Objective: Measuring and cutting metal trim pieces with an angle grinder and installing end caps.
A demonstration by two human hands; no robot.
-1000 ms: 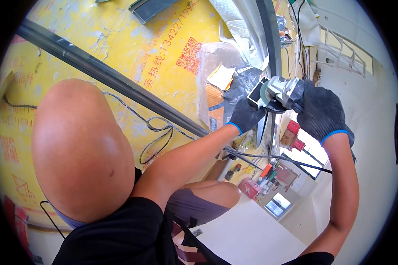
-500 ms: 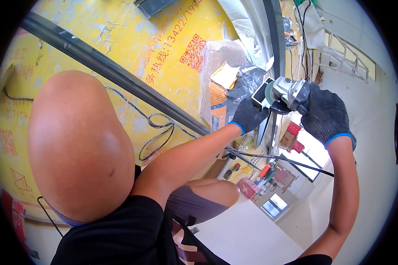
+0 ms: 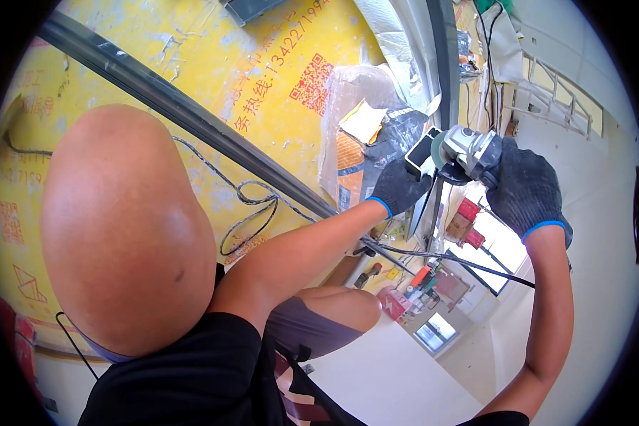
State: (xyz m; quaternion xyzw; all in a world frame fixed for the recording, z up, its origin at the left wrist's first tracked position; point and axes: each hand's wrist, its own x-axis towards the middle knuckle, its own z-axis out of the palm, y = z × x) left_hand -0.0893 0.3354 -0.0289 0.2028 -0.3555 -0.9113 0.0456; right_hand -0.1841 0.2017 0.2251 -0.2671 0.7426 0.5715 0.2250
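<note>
My right hand (image 3: 529,186), in a black glove with a blue cuff, is closed around the body of an angle grinder (image 3: 468,150) with a silver gear head. The grinder's pale green disc (image 3: 439,149) stands right at the edge of a small rectangular piece (image 3: 420,153), dark-faced with a pale rim. Gripping that piece from below is my left hand (image 3: 399,187), also in a black glove. Whether disc and piece touch I cannot tell. The left fingertips are partly hidden behind the piece.
A long dark metal profile (image 3: 184,121) crosses the yellow printed sheet (image 3: 277,42). A black cable (image 3: 259,195) lies looped on the sheet; another cable (image 3: 468,263) runs below my hands. Beside the left glove is a plastic-covered bag (image 3: 362,163) with folded paper (image 3: 363,121) on it.
The grinder has shifted slightly right. The piece in my left hand has tilted a little, showing more of its dark face. Both grips stay the same.
</note>
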